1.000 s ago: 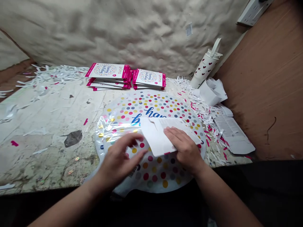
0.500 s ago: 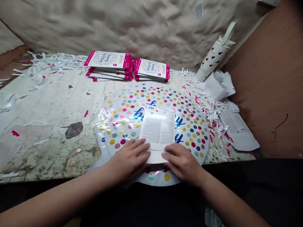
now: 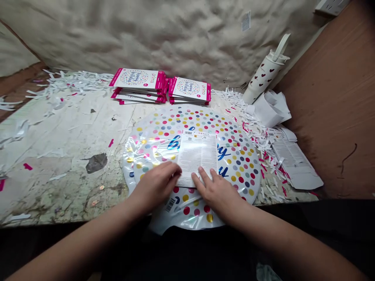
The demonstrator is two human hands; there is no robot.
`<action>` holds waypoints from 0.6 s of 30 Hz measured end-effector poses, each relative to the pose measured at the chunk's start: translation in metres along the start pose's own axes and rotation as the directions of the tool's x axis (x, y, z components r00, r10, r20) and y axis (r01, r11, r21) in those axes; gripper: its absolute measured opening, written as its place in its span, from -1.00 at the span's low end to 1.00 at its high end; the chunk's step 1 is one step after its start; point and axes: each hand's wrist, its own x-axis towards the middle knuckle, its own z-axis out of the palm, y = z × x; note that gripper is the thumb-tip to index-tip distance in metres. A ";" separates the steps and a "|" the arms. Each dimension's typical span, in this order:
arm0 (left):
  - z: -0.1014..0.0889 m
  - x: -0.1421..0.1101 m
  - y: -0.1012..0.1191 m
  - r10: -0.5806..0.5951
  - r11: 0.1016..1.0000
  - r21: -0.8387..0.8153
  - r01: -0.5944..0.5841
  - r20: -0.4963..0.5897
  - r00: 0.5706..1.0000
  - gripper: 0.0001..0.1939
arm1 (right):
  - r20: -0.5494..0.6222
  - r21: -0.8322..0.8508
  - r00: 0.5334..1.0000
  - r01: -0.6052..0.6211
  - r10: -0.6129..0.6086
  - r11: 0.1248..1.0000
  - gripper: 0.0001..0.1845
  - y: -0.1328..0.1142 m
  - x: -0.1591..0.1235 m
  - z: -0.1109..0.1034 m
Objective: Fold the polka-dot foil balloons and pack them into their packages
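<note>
A white printed card with a barcode and small text lies on a flat foil balloon covered in coloured dots and blue lettering. Over the card's lower right part, my right hand rests with its fingers spread. My left hand is at the card's lower left edge, fingers curled together. Its fingertips are hidden, so what they pinch, if anything, does not show. The balloon's pale tail end hangs past the table's front edge, below my left hand.
Two stacks of pink-edged balloon packets, a left stack and a right stack, stand at the back. A heart-patterned tumbler, crumpled paper and printed sheets are on the right. Paper shreds litter the worn table.
The plain white flap at the card's lower end no longer shows. My left hand has curled its fingers at the card's edge, and my right hand has moved up onto the card.
</note>
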 end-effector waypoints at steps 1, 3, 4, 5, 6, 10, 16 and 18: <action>0.000 -0.007 0.004 -0.077 0.987 -0.128 0.092 0.118 0.990 -0.78 | -0.049 -0.025 0.999 0.006 -0.008 1.000 -0.55 -0.001 0.001 -0.001; 0.006 -0.016 0.010 -0.184 0.827 -0.438 0.352 0.381 0.906 -0.70 | -0.169 -0.042 0.985 0.032 -0.039 0.999 -0.60 -0.004 0.003 -0.006; 0.010 -0.019 0.012 -0.208 0.671 -0.586 0.455 0.440 0.874 -0.69 | -0.234 -0.037 0.971 0.047 -0.055 0.998 -0.60 -0.006 0.004 -0.010; 0.015 -0.019 0.012 -0.243 0.494 -0.712 0.499 0.438 0.866 -0.71 | -0.293 -0.027 0.954 0.058 -0.064 0.998 -0.59 -0.009 0.005 -0.013; 0.020 -0.018 0.012 -0.298 0.337 -0.809 0.481 0.393 0.870 -0.74 | -0.342 -0.014 0.937 0.064 -0.065 0.998 -0.59 -0.012 0.005 -0.015; 0.033 -0.010 0.010 -0.468 0.093 -0.945 0.312 0.235 0.852 -0.87 | -0.432 -0.020 0.899 0.066 -0.068 0.998 -0.64 -0.027 0.007 -0.017; 0.033 -0.009 0.014 -0.380 -0.152 -0.962 0.228 0.270 0.885 -0.93 | -0.414 0.156 0.910 0.074 -0.003 0.985 -0.66 -0.025 0.003 -0.023; 0.031 -0.012 0.012 -0.386 0.105 -0.973 0.204 0.149 0.910 -0.84 | -0.353 0.372 0.931 0.051 0.090 0.927 -0.66 -0.018 0.005 -0.026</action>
